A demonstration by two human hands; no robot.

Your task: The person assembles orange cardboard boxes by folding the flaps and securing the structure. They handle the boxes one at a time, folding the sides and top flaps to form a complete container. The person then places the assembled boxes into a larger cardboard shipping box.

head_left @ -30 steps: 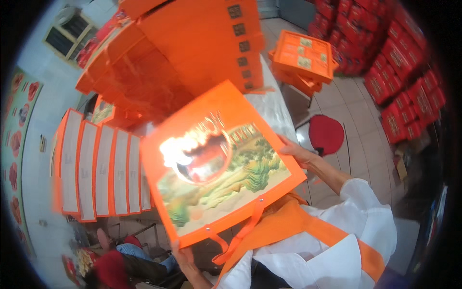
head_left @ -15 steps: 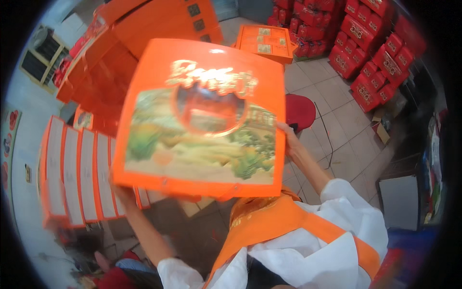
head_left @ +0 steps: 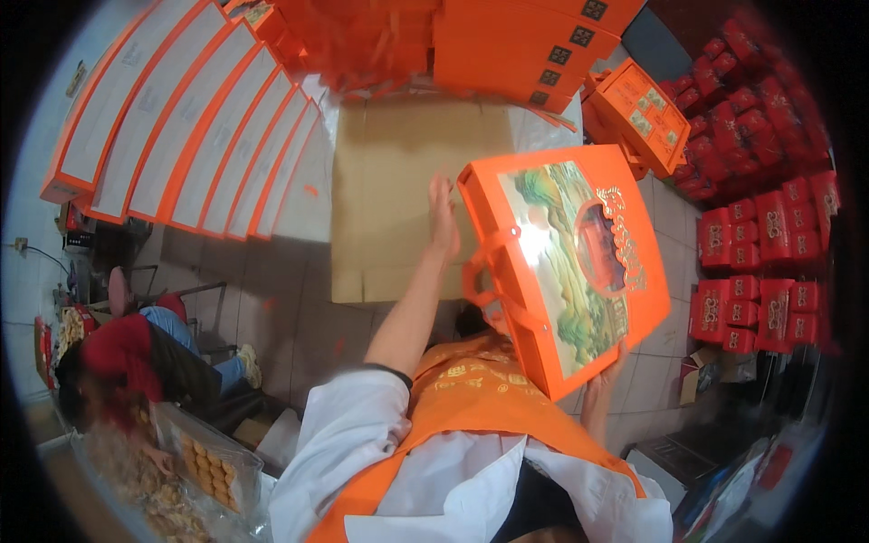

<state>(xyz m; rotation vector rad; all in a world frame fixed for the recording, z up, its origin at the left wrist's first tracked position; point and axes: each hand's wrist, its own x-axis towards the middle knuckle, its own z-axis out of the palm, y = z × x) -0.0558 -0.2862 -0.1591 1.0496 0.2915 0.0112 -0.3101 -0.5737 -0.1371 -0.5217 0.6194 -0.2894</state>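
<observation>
An orange gift box (head_left: 543, 353) is tilted in front of my chest. It has a landscape print, a round window with gold lettering beside it, and an orange strap handle (head_left: 477, 271) along its left side. My right hand (head_left: 615, 362) grips the box at its lower right edge; some fingers are hidden behind it. Just left of the box, my left hand (head_left: 443, 217) is open, fingers stretched out, with nothing in it. Below that hand lies a flat brown cardboard sheet (head_left: 389, 199) on the table.
Orange-and-white cartons (head_left: 195, 127) stand in a row at the left. Tall orange boxes (head_left: 507, 54) rise at the back, with an orange box (head_left: 643, 113) beside them. Red gift boxes (head_left: 769, 226) are stacked at the right. A co-worker (head_left: 136, 353) bends over bagged food (head_left: 208, 471) at lower left.
My view has turned left. The box has gone from both hands to my right hand, turning so its handle side faces left. My left hand has let go and opened.
</observation>
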